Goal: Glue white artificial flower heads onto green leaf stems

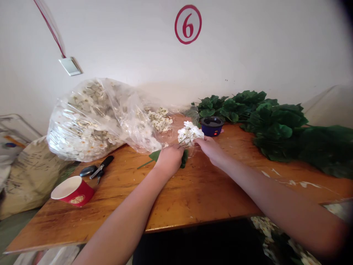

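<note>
My left hand [170, 159] is closed round the stem of an artificial flower at the middle of the table. Green leaves [155, 155] and a stem end stick out on both sides of that hand. Above it sits the white flower head [189, 133] on thin branching stalks. At the right edge of the blossoms my right hand [209, 146] has its fingers pinched on the flower head. Just behind my right hand stands a small dark blue pot [212, 126] with a lit red light and dark contents.
A clear plastic bag [88, 121] of white flowers lies at left, with loose white blossoms [160, 119] by its mouth. Green leaf bunches [273, 121] are piled at right. A red paper cup [74, 190] and keys with a black fob [99, 169] lie near the left edge.
</note>
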A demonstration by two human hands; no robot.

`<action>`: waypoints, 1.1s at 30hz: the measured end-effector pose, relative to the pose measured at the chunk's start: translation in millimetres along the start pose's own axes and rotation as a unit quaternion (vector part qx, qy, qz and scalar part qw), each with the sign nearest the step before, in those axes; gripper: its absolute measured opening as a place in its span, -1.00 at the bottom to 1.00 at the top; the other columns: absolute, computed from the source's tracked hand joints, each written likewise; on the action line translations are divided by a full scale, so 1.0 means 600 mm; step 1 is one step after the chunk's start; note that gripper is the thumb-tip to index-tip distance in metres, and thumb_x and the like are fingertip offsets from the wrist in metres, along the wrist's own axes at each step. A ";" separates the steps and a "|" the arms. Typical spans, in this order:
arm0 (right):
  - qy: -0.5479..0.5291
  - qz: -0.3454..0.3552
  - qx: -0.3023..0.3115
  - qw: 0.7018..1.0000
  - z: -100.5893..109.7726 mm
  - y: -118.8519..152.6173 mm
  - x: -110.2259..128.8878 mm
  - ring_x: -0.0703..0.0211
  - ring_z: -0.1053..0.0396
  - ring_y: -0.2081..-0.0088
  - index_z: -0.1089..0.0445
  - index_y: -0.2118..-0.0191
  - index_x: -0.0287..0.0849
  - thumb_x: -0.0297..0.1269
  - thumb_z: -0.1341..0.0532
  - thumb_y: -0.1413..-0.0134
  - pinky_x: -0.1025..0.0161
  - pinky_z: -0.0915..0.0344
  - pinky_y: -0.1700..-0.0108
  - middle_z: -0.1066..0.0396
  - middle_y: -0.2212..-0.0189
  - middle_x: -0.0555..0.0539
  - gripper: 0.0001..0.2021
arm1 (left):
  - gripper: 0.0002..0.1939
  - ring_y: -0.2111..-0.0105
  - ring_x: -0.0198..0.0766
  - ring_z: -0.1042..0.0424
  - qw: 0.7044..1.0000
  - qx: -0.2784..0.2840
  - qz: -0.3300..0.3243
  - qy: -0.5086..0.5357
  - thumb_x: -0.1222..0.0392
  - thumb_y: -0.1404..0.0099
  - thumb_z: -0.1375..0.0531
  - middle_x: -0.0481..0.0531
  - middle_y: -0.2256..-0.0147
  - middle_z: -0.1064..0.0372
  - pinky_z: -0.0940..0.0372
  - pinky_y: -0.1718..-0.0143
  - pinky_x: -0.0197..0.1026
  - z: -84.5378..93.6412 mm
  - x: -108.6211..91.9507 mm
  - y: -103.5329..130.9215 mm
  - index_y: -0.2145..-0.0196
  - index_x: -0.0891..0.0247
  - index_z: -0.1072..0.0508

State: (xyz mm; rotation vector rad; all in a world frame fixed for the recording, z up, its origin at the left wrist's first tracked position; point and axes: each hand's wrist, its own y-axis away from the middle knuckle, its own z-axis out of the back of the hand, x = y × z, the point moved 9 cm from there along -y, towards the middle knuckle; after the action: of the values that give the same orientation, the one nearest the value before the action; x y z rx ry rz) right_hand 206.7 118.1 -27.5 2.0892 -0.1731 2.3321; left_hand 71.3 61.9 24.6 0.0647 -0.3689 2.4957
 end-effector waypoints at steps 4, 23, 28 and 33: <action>-0.088 -0.003 0.012 0.996 -0.015 0.008 0.009 0.15 -0.44 0.33 -0.35 0.49 -0.15 -0.26 -0.18 0.07 0.29 -0.36 0.25 -0.48 0.47 -0.05 -0.90 | -0.70 0.07 0.01 -0.35 1.000 0.016 0.013 -0.017 0.44 -0.19 -0.06 0.24 0.22 -0.43 -0.35 0.13 -0.04 -0.003 -0.004 -0.002 0.12 0.36 -0.43; -0.095 -0.012 -0.018 0.995 0.000 0.022 0.031 0.24 -0.35 0.56 -0.38 0.44 -0.20 -0.27 -0.16 0.04 0.30 -0.34 0.51 -0.42 0.52 -0.05 -0.88 | -0.86 0.12 -0.03 -0.38 0.999 -0.031 0.008 0.029 0.28 -0.24 -0.12 0.22 0.20 -0.40 -0.34 0.14 -0.05 0.013 0.014 -0.001 0.25 0.30 -0.45; -0.100 -0.027 -0.020 0.994 0.006 0.024 0.032 0.21 -0.40 0.54 -0.38 0.43 -0.21 -0.32 -0.13 0.04 0.31 -0.34 0.51 -0.43 0.53 -0.08 -0.89 | -0.89 0.21 -0.13 -0.41 0.995 -0.026 -0.024 0.098 0.27 -0.21 -0.15 0.13 0.28 -0.43 -0.32 0.15 -0.11 0.017 0.016 -0.002 0.32 0.26 -0.48; -0.088 -0.055 -0.025 0.994 0.008 0.016 0.015 0.19 -0.41 0.54 -0.35 0.47 -0.22 -0.34 -0.11 0.04 0.31 -0.34 0.52 -0.44 0.57 -0.11 -0.89 | -0.90 0.28 -0.18 -0.40 0.992 -0.029 -0.023 0.119 0.26 -0.22 -0.14 0.09 0.34 -0.43 -0.32 0.19 -0.13 0.022 0.020 -0.001 0.35 0.26 -0.46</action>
State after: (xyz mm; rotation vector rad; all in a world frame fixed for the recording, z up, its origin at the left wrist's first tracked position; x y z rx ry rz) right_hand 209.7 107.4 -18.8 2.2191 -0.1124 2.0616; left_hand 61.6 65.6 39.0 -0.2444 -0.3346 2.4105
